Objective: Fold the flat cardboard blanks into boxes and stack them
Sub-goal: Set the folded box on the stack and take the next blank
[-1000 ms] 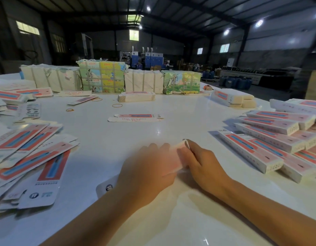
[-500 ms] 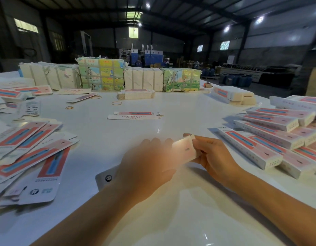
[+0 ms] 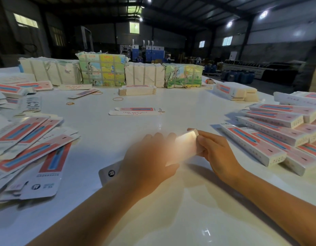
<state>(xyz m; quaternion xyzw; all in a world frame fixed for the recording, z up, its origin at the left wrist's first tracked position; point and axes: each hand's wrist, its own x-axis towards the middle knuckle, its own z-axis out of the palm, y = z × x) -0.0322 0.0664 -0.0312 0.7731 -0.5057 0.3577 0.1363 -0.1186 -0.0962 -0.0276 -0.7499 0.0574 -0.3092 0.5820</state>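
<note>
Left hand: the left hand [image 3: 150, 157] sits at lower centre of the frame, blurred, fingers curled over the middle of the box [image 3: 184, 148]; how tight the grip is cannot be told.
Right hand: the right hand [image 3: 215, 153], just right of centre, pinches the box's far end between thumb and fingertips.
Box: one half-formed carton, held low over the table [image 3: 171, 219] between both hands, tilted up toward the right. Its near end pokes out left of the left wrist and carries a round dark logo with a white mark; the rest is washed out by glare.
Blanks: a loose spread of blanks [image 3: 29, 148] at left, red and blue panels, each with small print and a round tooth-like logo at one end; the text is too small to read.
Single blank: one flat blank [image 3: 135, 110] lies alone at centre, beyond the hands.
Folded boxes: a heap of boxes [image 3: 278, 135] at right, same red-blue print.
Bundles: strapped bundles [image 3: 102, 70] across the upper middle, two with colourful illustrated wrapping; their lettering is illegible.
Rubber bands: bands [image 3: 118, 99] scattered at upper centre-left.
</note>
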